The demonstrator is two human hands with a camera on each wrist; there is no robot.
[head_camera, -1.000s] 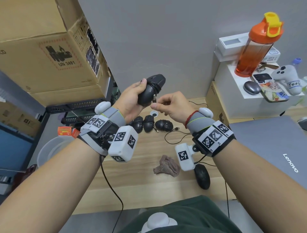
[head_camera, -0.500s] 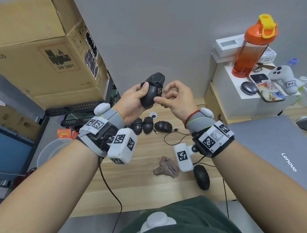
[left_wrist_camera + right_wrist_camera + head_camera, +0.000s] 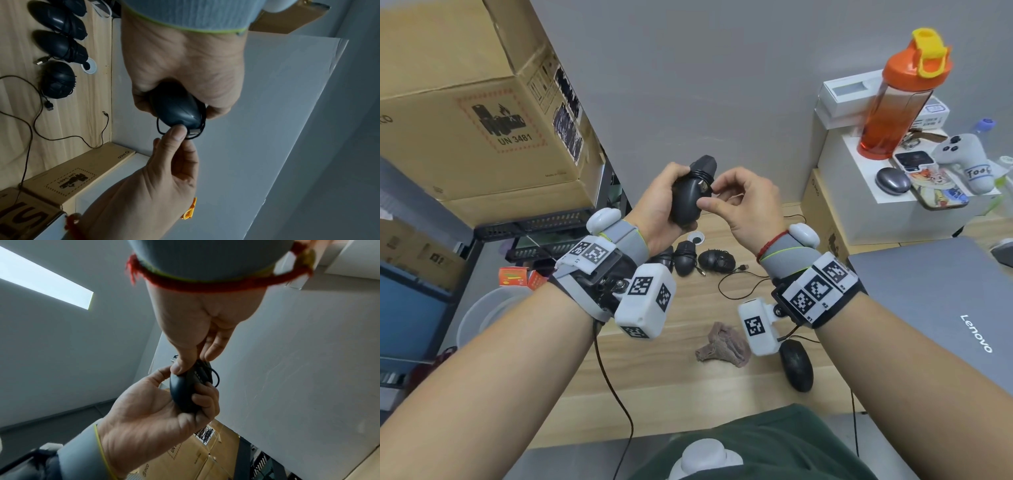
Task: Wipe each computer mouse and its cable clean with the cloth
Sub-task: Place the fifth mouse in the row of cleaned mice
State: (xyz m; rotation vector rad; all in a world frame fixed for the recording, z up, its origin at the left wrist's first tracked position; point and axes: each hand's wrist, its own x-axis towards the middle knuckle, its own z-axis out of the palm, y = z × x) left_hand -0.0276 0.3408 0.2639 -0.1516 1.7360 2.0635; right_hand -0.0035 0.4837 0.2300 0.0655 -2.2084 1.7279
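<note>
My left hand [image 3: 664, 202] grips a black mouse [image 3: 686, 198] upright above the desk, its cable wound round the body. My right hand [image 3: 710, 195] pinches the cable's USB plug [image 3: 194, 130] between thumb and forefinger, right against the mouse [image 3: 176, 105]. The right wrist view shows the same mouse [image 3: 183, 395] with a small loop of cable sticking out. A crumpled brown cloth [image 3: 724, 344] lies on the desk below my hands, untouched. Two wrapped mice [image 3: 714, 261] [image 3: 685, 258] lie at the back, and another mouse [image 3: 796, 365] sits near the front right.
A closed grey laptop [image 3: 935, 308] fills the right of the wooden desk [image 3: 671, 377]. An orange bottle [image 3: 897, 102] and small items stand on white boxes at the back right. Cardboard boxes [image 3: 482, 113] stack at the left. A loose thin cable [image 3: 743, 284] trails behind the cloth.
My right hand has closed in from beside the mouse and now pinches the plug against it. Both hands and the mouse have shifted slightly; the cloth has not moved.
</note>
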